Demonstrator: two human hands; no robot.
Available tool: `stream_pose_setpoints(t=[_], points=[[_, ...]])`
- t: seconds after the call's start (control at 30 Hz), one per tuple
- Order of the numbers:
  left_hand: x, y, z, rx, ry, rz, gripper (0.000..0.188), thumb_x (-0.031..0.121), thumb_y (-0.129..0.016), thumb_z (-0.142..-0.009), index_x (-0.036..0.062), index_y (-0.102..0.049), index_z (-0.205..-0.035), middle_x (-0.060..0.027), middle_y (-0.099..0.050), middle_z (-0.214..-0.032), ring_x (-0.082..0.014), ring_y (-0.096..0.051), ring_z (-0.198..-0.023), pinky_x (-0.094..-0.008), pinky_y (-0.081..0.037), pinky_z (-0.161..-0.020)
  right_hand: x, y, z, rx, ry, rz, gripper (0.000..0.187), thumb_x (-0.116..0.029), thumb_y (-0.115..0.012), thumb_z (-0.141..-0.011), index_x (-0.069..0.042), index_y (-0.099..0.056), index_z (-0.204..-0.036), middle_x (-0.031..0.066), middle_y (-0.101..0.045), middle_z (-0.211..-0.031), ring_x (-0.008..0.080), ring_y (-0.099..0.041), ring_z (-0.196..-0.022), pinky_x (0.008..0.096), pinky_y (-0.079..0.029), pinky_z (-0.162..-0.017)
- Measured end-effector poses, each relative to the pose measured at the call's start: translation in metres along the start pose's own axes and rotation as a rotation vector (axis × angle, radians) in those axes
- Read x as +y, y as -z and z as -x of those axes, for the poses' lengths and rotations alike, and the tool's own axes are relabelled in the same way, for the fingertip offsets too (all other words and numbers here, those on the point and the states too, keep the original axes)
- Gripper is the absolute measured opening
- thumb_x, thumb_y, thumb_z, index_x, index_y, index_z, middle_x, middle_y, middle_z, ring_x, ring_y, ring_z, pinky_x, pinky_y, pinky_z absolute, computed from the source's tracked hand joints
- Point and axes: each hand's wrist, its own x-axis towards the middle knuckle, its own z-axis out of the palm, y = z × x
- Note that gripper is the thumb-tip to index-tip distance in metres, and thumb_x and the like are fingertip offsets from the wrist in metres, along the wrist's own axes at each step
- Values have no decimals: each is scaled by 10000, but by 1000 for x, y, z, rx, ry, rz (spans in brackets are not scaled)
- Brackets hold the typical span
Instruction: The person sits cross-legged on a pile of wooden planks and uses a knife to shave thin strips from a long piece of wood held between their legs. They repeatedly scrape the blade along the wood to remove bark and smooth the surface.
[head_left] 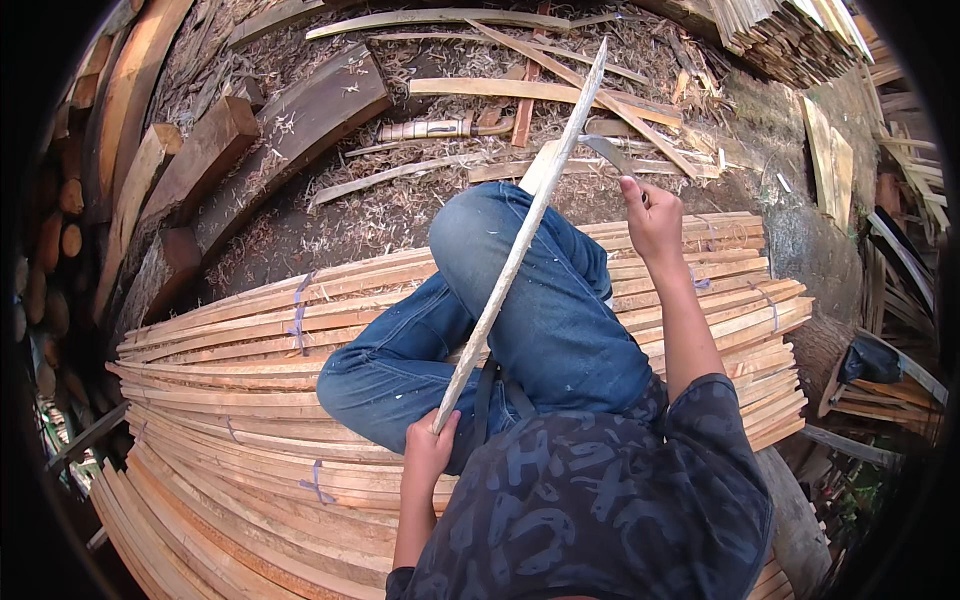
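My left hand (428, 445) is closed around the lower end of a long pale wooden stick (515, 260). The stick slants up and away across my jeans-clad legs, and its far end narrows to a point. In my right hand (655, 215), closed in a fist, is a knife with a curved grey blade (608, 152). The blade reaches left toward the stick's upper part; I cannot tell whether it touches. A short pale piece of wood (540, 168) shows behind the stick, by my raised knee. Most of the knife's handle is hidden in my fist.
Beneath me lie bundles of long slats (250, 400) tied with purple string (299, 312). Wood shavings and loose strips (540, 92) cover the ground ahead, with a banded cylindrical object (425, 130) among them. Thick dark beams (300, 130) lie ahead left; stacked slats (790, 40) stand far right.
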Motion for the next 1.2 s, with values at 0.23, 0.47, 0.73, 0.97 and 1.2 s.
stream_pose_setpoints(t=[0.23,0.47,0.73,0.97,1.2], points=[[-7,6,16,185,47,-212,332,193,-627,-892,-9,-489,-668,-241,-516,-578,-463,-525,-585,-472,-388,-503,-60,-2,39,-170,321,62,589,-581,-619,-821,-47,-585,-576,141,-540,-478,315,-590,-459,386,-459,-447],[-19,-3,14,207,-21,-184,307,167,-627,-884,-5,-492,-669,-243,-514,-581,-455,-537,-589,-464,-403,-500,-42,40,-41,70,195,519,679,-676,-487,-855,-48,-642,-650,120,-591,-534,286,-633,-522,375,-488,-464],[-21,-5,9,238,-73,-186,317,167,-612,-905,-27,-503,-680,-229,-466,-552,-451,-462,-527,-422,-369,-471,-48,55,-2,14,266,329,653,-643,-552,-843,-47,-594,-579,102,-512,-446,258,-553,-410,361,-439,-432],[-23,-4,15,236,-61,-168,319,168,-611,-907,-27,-502,-678,-232,-471,-557,-448,-476,-532,-421,-382,-478,-38,30,-36,17,141,404,734,-695,-454,-864,-15,-654,-674,124,-563,-497,282,-615,-492,374,-492,-463],[-27,-6,14,240,-60,-196,322,164,-617,-892,-15,-489,-657,-234,-486,-567,-451,-489,-550,-443,-389,-487,0,76,-42,43,-92,252,698,-644,-503,-875,8,-633,-661,149,-539,-513,287,-556,-499,392,-421,-494]])
